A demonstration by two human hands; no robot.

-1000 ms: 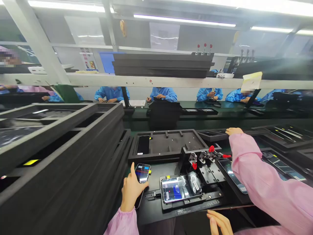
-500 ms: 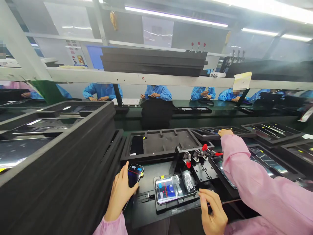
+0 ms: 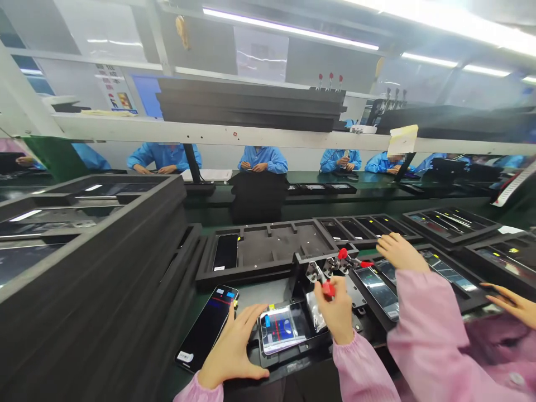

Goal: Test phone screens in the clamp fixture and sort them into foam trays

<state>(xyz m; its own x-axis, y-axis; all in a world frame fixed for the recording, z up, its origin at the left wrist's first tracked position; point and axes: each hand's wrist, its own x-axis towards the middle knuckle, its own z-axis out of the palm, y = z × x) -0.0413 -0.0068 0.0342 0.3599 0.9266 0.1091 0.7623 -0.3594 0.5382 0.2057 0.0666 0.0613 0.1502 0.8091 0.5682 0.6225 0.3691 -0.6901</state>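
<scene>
My left hand (image 3: 237, 346) is spread at the left end of the black fixture (image 3: 307, 346), fingertips and thumb on either side of its edge. Lying in that fixture is a phone (image 3: 280, 330) with a lit picture under clear film and a yellow tab. My right hand (image 3: 338, 310) is closed around the red handle (image 3: 328, 288) of a toggle clamp, above a clear-wrapped piece (image 3: 315, 312) at the phone's right end. A dark phone (image 3: 205, 329) with a white label rests on the bench left of my left hand.
A foam tray (image 3: 268, 268) holding one phone (image 3: 226, 252) stands behind the fixture. Stacked foam trays (image 3: 138, 251) rise at left. At right, a co-worker's pink-sleeved hand (image 3: 400, 254) is over phone trays, and another hand (image 3: 511, 304) shows farther right. People in blue sit opposite.
My left hand has left the dark phone, which now lies on the bench, and moved right to the fixture. My right hand has risen and taken hold of the red clamp handle.
</scene>
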